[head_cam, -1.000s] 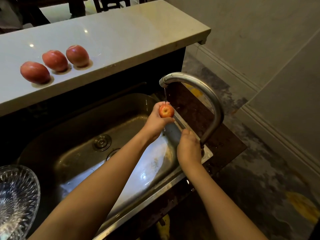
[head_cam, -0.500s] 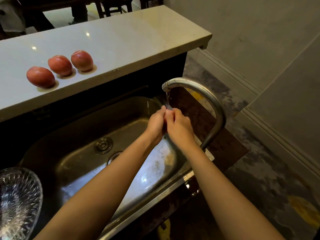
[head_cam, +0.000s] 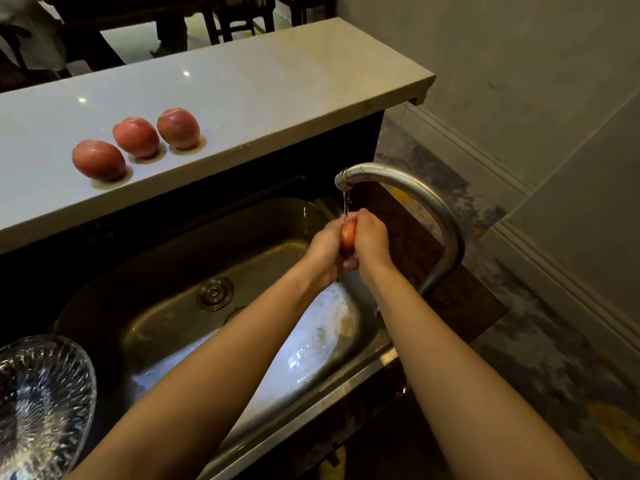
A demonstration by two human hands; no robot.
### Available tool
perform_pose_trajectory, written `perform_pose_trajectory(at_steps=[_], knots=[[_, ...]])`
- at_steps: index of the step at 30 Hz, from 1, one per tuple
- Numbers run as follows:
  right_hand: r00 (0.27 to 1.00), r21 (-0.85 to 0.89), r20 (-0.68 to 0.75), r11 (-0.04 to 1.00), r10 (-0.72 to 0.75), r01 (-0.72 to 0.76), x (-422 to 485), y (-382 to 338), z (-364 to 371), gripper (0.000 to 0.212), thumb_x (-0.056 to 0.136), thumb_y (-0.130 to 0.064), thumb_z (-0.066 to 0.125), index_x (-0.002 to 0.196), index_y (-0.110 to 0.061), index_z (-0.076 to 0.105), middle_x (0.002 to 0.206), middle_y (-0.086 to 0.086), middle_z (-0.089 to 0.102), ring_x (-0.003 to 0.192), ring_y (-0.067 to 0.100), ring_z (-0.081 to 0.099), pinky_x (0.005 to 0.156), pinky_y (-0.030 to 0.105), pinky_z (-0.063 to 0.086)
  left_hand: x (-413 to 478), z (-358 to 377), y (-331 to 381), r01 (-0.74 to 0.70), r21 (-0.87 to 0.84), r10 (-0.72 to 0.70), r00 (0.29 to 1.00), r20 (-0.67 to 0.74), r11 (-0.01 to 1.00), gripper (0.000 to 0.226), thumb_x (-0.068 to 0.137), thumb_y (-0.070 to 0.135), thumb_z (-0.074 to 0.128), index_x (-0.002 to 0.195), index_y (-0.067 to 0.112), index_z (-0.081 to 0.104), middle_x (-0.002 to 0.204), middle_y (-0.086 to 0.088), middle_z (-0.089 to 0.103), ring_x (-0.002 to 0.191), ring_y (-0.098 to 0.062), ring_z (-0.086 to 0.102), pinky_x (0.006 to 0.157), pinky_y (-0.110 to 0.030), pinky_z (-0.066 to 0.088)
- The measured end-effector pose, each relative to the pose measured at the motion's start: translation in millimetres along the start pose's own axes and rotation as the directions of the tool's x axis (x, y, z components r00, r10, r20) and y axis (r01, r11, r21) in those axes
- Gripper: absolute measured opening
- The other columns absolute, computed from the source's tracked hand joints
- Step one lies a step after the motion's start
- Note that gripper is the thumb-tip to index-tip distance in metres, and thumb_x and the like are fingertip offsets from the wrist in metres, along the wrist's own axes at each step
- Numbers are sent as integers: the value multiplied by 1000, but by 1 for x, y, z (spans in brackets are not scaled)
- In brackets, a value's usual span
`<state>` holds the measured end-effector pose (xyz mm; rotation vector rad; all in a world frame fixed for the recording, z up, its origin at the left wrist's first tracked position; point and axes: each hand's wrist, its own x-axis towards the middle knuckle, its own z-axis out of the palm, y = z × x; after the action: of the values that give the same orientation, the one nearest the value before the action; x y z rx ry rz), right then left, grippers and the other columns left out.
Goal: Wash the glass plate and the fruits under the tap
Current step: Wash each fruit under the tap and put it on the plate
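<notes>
Cupping a fruit (head_cam: 348, 233) under the tap (head_cam: 408, 188), both hands (head_cam: 349, 244) close around it; wet and slick, it could slip into the sink (head_cam: 166, 271).

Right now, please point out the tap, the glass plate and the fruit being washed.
tap (head_cam: 429, 199): head view, top of the curved spout.
glass plate (head_cam: 41, 403): head view, ribbed inner surface.
fruit (head_cam: 348, 235): head view, strip visible between both hands.
</notes>
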<state>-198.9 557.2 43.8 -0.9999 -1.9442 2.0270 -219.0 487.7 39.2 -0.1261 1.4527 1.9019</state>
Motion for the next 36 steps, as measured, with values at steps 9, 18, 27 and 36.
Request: perform_pose_trajectory(at_steps=[9,18,27,36], knots=[[993,-74,100,995,-62,70,-3,13,-8,30,96,-38,35,108,-19,56,100,5,61,95,22,59,78,32,51,5,1,4,-15,176,6,999,53,984,39,98,42,35,100,10,57,81,-7,60,66,-15,61,53,-25,52],[959,-152,237,969,-157,196,-9,13,-1,21,95,-44,35,100,-29,49,94,-5,56,87,12,56,63,26,45,5,1,10,-50,124,71,982,-175,991,48,99,45,26,96,10,59,84,-10,61,80,-22,61,66,-32,49],[950,-151,249,961,-188,230,-4,5,-2,32,96,-42,31,114,-25,52,111,4,60,101,19,58,78,30,50,1,6,10,-138,115,159,967,-201,984,45,96,47,35,94,13,64,93,-12,67,94,-26,64,83,-40,52],[995,83,98,997,-15,7,3,2,-5,34,95,-37,37,88,-19,65,84,3,65,82,18,63,61,27,47,0,9,-2,-263,259,266,964,23,929,33,96,41,39,90,16,60,74,-3,60,66,-13,60,57,-26,47]])
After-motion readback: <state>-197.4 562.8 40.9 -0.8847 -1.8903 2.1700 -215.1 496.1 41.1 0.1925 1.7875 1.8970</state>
